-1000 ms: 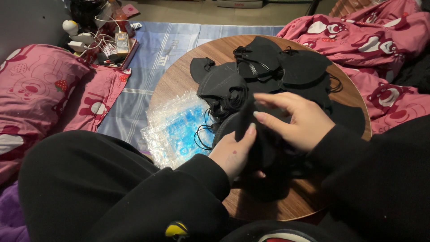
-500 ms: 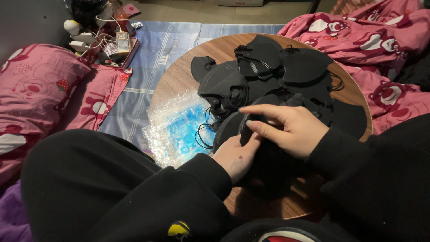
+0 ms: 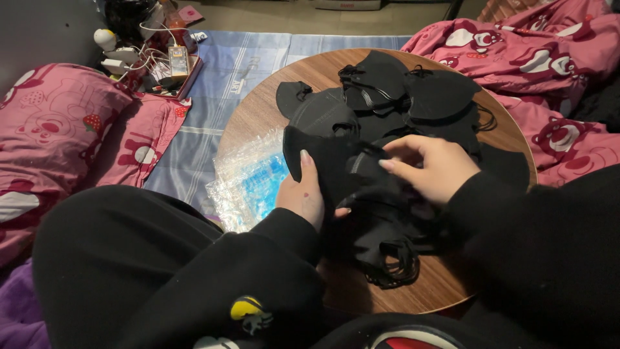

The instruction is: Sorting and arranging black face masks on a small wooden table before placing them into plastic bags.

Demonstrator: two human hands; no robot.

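Observation:
A heap of black face masks (image 3: 381,97) with ear loops lies on a round wooden table (image 3: 258,116). My left hand (image 3: 303,194) holds a stack of black masks (image 3: 329,161) from the left side, fingers up along its edge. My right hand (image 3: 429,168) rests on top of that stack, fingertips pinching the upper mask near its middle fold. More black masks with tangled loops (image 3: 387,252) lie under my hands at the near part of the table.
A clear plastic bag with blue print (image 3: 248,181) lies at the table's left edge. Pink patterned pillows (image 3: 58,129) sit at the left, a pink blanket (image 3: 536,58) at the right. A tray of chargers and cables (image 3: 161,61) stands at the far left on a blue striped sheet.
My left hand has turned upright along the stack's left edge. My right hand has shifted a little right, its fingers now pinching the top mask.

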